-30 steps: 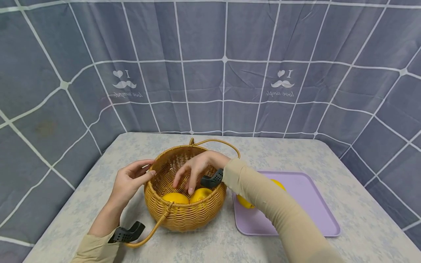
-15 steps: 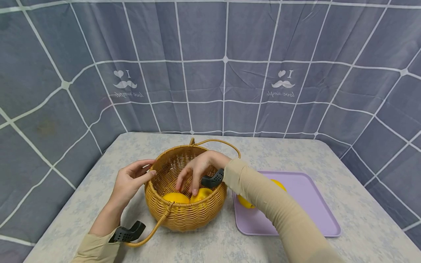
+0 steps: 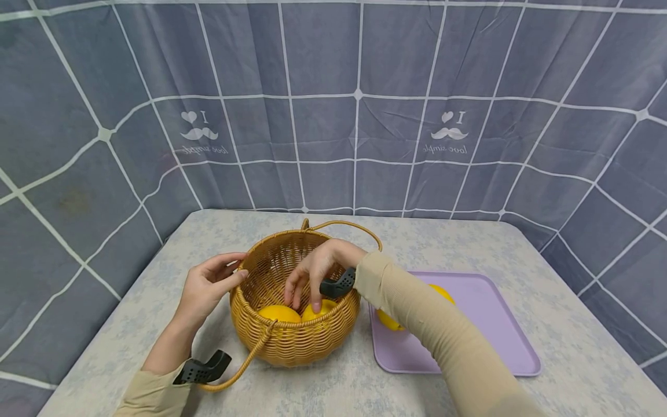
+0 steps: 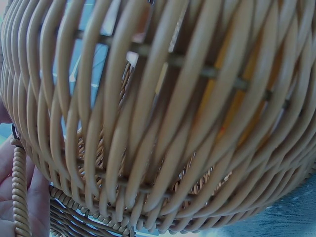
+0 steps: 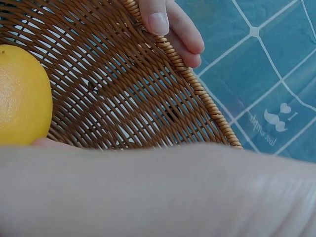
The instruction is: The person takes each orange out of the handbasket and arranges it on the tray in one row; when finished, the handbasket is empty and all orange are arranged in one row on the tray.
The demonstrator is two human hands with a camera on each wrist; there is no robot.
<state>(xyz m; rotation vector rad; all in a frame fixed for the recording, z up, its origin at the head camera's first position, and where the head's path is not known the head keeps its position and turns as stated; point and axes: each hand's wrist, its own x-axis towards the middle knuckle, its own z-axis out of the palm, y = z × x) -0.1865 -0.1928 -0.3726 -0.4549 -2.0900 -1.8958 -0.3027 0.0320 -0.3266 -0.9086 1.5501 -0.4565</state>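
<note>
A round wicker basket (image 3: 292, 341) stands mid-table with two yellow fruits inside, one on the left (image 3: 278, 313) and one on the right (image 3: 324, 307). My right hand (image 3: 304, 300) reaches down into the basket, and its straight fingertips touch the right fruit. In the right wrist view a fruit (image 5: 22, 96) lies against the woven wall (image 5: 148, 98). My left hand (image 3: 211, 284) holds the basket's left rim, thumb (image 5: 157, 19) over the edge and fingers outside. The left wrist view is filled by the basket wall (image 4: 163, 123).
A purple tray (image 3: 484, 341) lies right of the basket. It holds another yellow fruit (image 3: 387, 320), mostly hidden by my right sleeve. The basket's loose handle (image 3: 234, 373) hangs toward me. Grey checked cloth walls stand on three sides of the table.
The right hand's fingers have sunk a little deeper into the basket and drawn in over the right fruit. The left hand and basket have stayed put.
</note>
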